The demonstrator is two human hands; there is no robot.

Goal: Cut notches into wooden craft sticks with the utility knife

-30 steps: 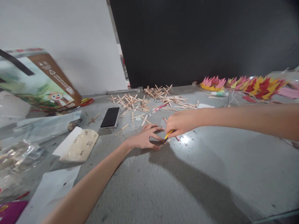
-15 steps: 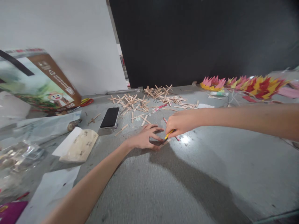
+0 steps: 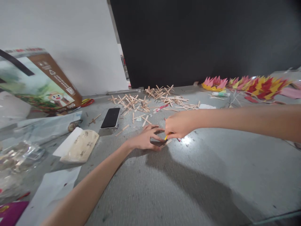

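Observation:
My right hand is closed around a small yellow tool, whose dark tip points down at a short wooden stick on the grey table. Most of the tool is hidden in the fist. My left hand rests on the table with fingers spread, its thumb and index fingertips at the left end of the stick, pressing it or just beside it. Under the right hand, a thin red item shows only at its ends. Beyond both hands lies a pile of wooden sticks, many crossed.
A phone lies left of the sticks, near a cream packet. Farther left stand a printed bag and plastic wrappers. Pink, yellow and red folded paper and a glue stick are at the back right.
My right hand has shifted slightly left and tilted lower, covering more of the yellow tool and the red item. My left hand has stayed nearly still.

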